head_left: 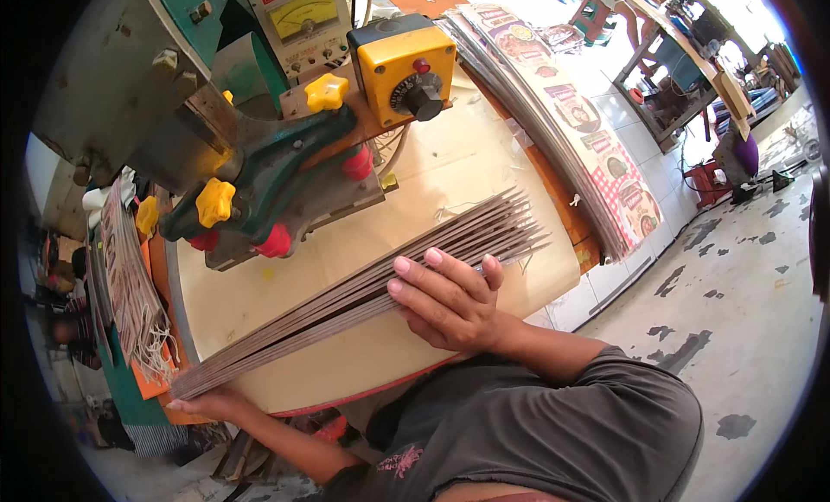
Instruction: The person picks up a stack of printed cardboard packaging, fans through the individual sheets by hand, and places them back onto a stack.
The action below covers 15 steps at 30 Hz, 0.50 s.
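Note:
A long stack of thin grey-brown sheets [337,296], seen mostly edge-on, slants over the pale table top [484,156]. Its right end fans out into several separate layers, while the left end is pressed close together. My left hand [216,405] holds the lower left end from below, its fingers partly hidden by the stack. Near the fanned end, my right hand [450,299] grips the near side, fingers laid across the layers. Just beyond the stack stands a press with a dark green arm [294,169], yellow star knobs [214,202] and red cushions [273,241].
A yellow control box [398,70] with a black dial sits above the press, beside a meter unit [298,22]. Printed sheets with food pictures [575,113] are piled along the right edge. More sheets with loose strings [134,277] lie at far left. A workbench [666,70] stands beyond.

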Each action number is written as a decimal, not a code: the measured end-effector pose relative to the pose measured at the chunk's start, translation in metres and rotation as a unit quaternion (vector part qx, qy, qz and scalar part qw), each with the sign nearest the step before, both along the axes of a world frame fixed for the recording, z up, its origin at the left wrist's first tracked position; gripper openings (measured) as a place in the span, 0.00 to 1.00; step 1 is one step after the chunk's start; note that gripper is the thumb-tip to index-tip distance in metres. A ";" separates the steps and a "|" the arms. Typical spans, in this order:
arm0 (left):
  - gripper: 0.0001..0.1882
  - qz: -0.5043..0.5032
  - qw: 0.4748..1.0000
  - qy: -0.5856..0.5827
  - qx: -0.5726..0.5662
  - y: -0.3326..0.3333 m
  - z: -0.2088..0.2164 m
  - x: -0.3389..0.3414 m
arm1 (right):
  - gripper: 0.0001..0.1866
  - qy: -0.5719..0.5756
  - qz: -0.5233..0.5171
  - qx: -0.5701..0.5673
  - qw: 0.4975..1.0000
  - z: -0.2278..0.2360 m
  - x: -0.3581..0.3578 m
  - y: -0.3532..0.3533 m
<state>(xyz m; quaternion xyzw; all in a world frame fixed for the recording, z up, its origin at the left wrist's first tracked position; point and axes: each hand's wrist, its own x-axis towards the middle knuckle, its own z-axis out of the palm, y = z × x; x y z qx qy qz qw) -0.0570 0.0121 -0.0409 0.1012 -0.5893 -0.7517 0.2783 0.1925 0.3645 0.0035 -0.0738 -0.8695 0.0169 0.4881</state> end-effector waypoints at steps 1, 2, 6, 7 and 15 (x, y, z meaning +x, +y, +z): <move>0.42 0.002 1.000 -0.001 0.011 0.014 0.012 0.007 | 0.20 0.000 0.000 -0.003 1.000 0.000 0.000 -0.001; 0.42 0.004 1.000 -0.002 0.022 0.024 0.017 0.010 | 0.19 0.000 -0.001 -0.007 1.000 0.000 0.000 0.000; 0.41 -0.021 1.000 0.008 0.005 -0.004 0.001 0.000 | 0.20 0.007 0.004 -0.003 1.000 0.000 -0.001 0.000; 0.41 -0.020 1.000 0.011 -0.008 -0.002 0.001 -0.001 | 0.21 0.003 0.005 -0.004 1.000 -0.001 0.000 0.001; 0.42 -0.024 0.999 0.030 -0.030 0.009 0.011 0.004 | 0.21 0.004 0.020 -0.011 1.000 -0.003 0.001 0.002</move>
